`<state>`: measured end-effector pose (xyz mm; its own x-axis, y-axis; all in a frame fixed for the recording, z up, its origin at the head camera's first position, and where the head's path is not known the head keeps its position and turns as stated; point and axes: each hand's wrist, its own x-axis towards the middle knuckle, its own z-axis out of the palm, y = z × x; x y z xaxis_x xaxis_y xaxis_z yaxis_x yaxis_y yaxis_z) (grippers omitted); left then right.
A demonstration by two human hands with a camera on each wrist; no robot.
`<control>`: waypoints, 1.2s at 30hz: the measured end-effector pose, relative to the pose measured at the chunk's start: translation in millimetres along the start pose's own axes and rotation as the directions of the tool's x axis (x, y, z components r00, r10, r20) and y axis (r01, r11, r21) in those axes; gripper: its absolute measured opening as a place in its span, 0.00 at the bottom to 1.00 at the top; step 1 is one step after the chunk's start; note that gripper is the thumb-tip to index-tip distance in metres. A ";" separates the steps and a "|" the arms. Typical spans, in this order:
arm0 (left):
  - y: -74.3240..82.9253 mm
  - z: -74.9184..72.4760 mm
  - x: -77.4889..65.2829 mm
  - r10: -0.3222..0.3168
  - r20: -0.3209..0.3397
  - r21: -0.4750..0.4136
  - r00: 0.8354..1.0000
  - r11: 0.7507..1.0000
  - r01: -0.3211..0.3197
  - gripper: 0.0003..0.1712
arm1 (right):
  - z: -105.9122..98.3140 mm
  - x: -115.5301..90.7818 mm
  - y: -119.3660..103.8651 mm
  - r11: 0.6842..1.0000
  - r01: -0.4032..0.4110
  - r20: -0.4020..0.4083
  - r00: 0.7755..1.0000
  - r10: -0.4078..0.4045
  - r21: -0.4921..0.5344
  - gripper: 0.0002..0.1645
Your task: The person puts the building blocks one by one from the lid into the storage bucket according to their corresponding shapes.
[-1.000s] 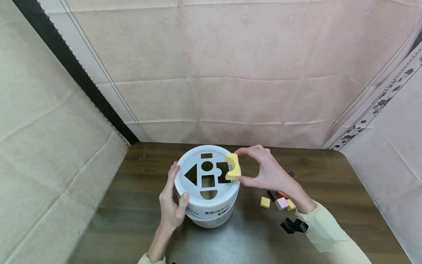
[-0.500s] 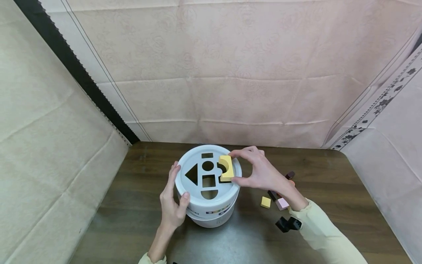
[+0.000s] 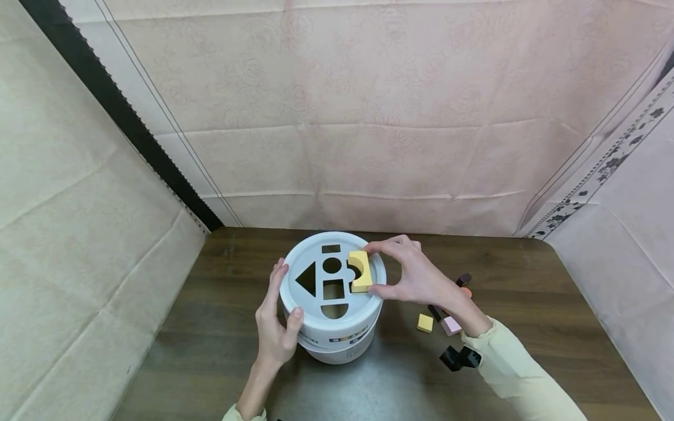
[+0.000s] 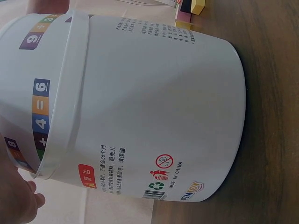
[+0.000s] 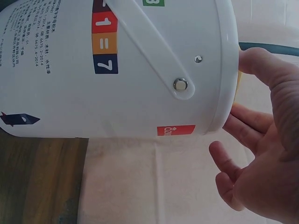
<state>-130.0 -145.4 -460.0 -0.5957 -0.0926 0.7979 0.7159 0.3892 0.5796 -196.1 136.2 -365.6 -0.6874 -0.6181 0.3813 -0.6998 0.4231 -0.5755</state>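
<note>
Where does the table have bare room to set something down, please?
Bare table lies between the left hand and the left cloth, and right of the right sleeve. It is crowded at the bucket lid and beside the right forearm, where small blocks lie.

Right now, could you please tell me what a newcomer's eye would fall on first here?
The white bucket on the wooden table probably comes first, its lid cut with shaped holes. Then the yellow notched block, pinched by the right hand at the lid's right side, would likely stand out. Small coloured blocks lie right of the bucket.
</note>
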 end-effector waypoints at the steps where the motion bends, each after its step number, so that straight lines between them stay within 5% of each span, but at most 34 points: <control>1: -0.3 0.3 -0.2 0.003 -0.002 -0.001 1.000 1.000 -0.003 0.39 | 0.1 -0.5 -0.2 1.000 -0.002 0.003 1.000 0.002 0.001 0.37; 7: -2.6 2.8 -1.2 0.029 -0.020 -0.004 0.999 1.000 -0.030 0.38 | -3.0 -5.1 1.3 1.000 0.009 -0.014 1.000 -0.009 -0.010 0.38; 13: -4.7 4.2 -1.7 0.029 -0.023 -0.004 0.999 1.000 -0.029 0.38 | -22.7 -20.1 14.4 1.000 0.017 -0.148 0.989 -0.020 -0.016 0.33; 23: -4.7 3.0 -0.3 0.040 -0.045 0.003 0.998 0.999 -0.040 0.39 | -50.2 -78.0 47.1 0.990 -0.129 -0.252 0.962 0.109 -0.064 0.28; 36: -3.8 3.2 -0.6 0.032 -0.037 -0.009 0.999 0.999 -0.033 0.39 | -41.4 -147.0 74.8 0.947 -0.304 -0.336 0.907 0.255 -0.103 0.26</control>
<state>-133.5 -143.9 -463.2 -0.5583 -0.1137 0.8218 0.7384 0.3835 0.5547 -155.5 286.1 -434.7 -0.8670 -0.2300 0.4420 -0.4734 0.6570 -0.5867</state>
